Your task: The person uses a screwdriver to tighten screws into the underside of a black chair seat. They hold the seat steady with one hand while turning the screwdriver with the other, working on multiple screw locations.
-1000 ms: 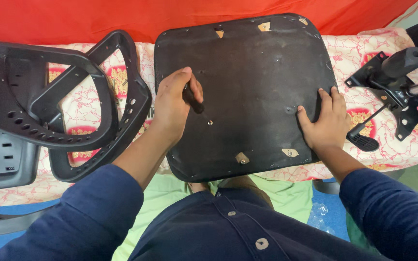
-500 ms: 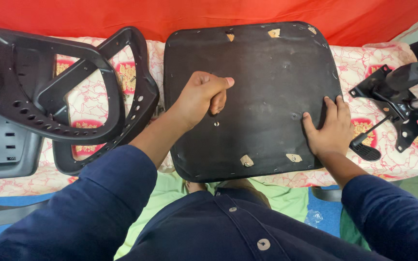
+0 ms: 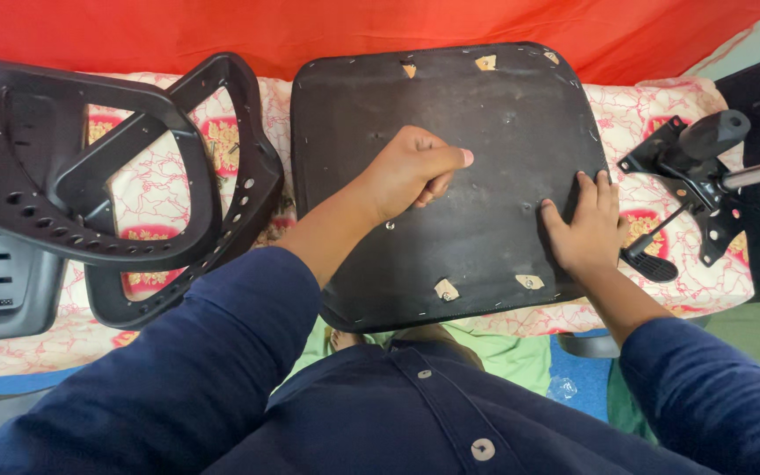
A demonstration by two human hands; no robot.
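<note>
Two hands: both on the black seat pan (image 3: 485, 123), which lies underside up on the patterned cloth (image 3: 661, 114).
Sleeves: dark blue, nearest the camera, above a buttoned shirt front.
Pan near edge: hangs just over the person's lap; two torn tan patches (image 3: 443, 288) sit along it.
Right hand (image 3: 584, 227): flat on the pan's right edge, fingers together and stretched out, palm down, gripping nothing.
Left hand (image 3: 411, 171): over the pan's middle, fingers curled into a loose fist, thumb stretched toward the right; whether it holds something small I cannot tell.
Screw hole (image 3: 390, 226): just below the left wrist, on the pan.
Mechanism (image 3: 692, 163): black metal bracket with lever, on the cloth just right of the pan, near the right hand.
Armrest frames (image 3: 134, 176): two black plastic loops, stacked on the cloth left of the pan, one touching its left edge.
Far edge: more tan patches on the pan, then a red sheet (image 3: 310, 31) behind.
</note>
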